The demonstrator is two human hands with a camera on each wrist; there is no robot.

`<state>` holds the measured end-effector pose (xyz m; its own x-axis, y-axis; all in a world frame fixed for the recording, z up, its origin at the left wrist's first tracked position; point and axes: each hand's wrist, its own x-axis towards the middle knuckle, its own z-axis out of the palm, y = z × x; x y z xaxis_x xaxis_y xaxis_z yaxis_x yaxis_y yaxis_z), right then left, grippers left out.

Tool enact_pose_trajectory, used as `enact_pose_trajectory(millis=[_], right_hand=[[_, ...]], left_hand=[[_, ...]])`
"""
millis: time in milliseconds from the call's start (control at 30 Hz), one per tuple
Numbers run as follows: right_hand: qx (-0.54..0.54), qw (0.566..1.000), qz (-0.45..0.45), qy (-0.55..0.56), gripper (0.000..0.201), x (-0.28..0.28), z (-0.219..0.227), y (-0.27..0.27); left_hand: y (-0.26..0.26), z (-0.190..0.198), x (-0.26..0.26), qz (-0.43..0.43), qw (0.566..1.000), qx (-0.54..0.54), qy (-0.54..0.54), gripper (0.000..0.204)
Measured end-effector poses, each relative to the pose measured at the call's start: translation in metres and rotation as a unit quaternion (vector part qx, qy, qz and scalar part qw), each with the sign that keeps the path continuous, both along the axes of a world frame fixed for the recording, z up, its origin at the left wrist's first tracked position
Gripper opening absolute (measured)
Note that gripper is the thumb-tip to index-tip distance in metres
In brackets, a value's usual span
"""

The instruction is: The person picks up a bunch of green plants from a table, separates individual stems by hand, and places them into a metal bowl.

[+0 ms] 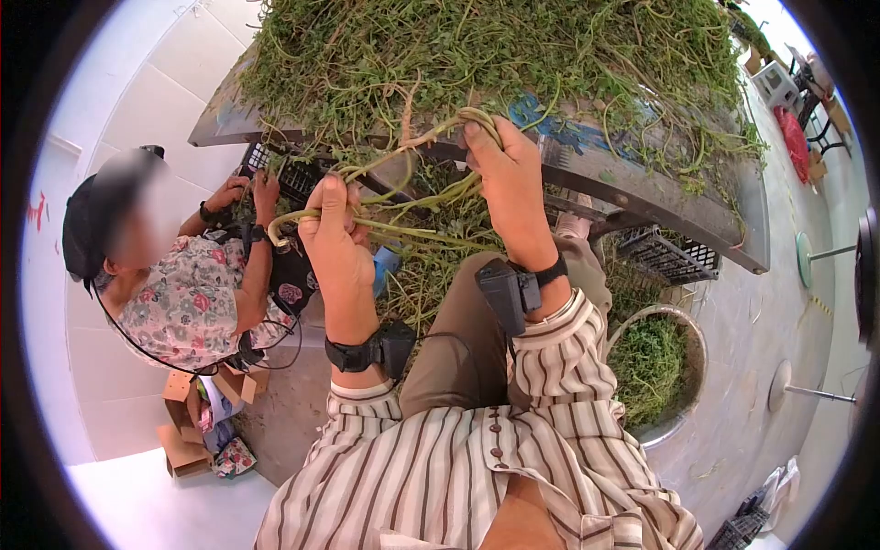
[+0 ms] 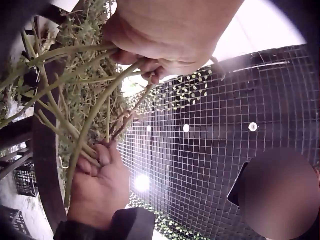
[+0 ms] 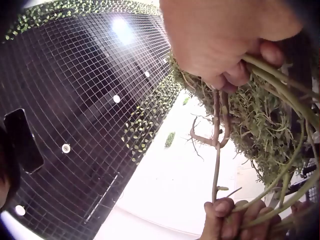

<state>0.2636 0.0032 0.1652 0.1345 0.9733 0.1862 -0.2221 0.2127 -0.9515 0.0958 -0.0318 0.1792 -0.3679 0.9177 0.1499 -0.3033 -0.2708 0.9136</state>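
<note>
Both hands are raised in front of the lap with long green plant stems (image 2: 97,110) running between them. My left hand (image 1: 337,238) pinches several stems with the thumb over the curled fingers; one bent end sticks out on its left side. Higher and to the right, my right hand (image 1: 511,183) grips a looped bundle of the same stems, thumb on top. A brownish root (image 3: 216,175) stretches between the hands in the right wrist view, with forked rootlets above. Some stem ends hang down toward the knees.
A table (image 1: 660,211) heaped with leafy greens (image 1: 495,55) stands ahead. Another person (image 1: 192,284) works at the left by a black crate (image 1: 293,179). A round tub (image 1: 702,367) of greens and a second crate (image 1: 674,255) are at the right; cardboard boxes (image 1: 183,454) lie lower left.
</note>
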Motion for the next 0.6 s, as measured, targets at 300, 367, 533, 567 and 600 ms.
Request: enact_pose_trajectory(millis=[300, 367, 533, 567, 600], right_hand=[[0.006, 0.998, -0.053, -0.035, 0.021, -0.001, 0.004, 0.002], [0.022, 0.998, -0.041, -0.049, 0.020, -0.007, 0.004, -0.003], [0.058, 0.993, 0.069, -0.082, 0.022, -0.027, 0.001, -0.009], [0.036, 0.990, 0.102, -0.095, 0.024, -0.027, 0.002, -0.011], [0.037, 0.989, 0.103, -0.095, 0.024, -0.029, 0.000, -0.010]], left_hand=[[0.001, -0.005, -0.007, -0.059, 0.993, -0.043, 0.088, 0.024], [0.002, -0.005, -0.005, -0.071, 0.987, -0.067, 0.131, 0.025], [0.010, -0.013, 0.008, -0.035, 0.979, -0.020, 0.202, 0.025], [0.008, -0.012, 0.010, -0.038, 0.974, -0.036, 0.221, 0.026], [0.008, -0.012, 0.013, -0.036, 0.974, -0.035, 0.221, 0.026]])
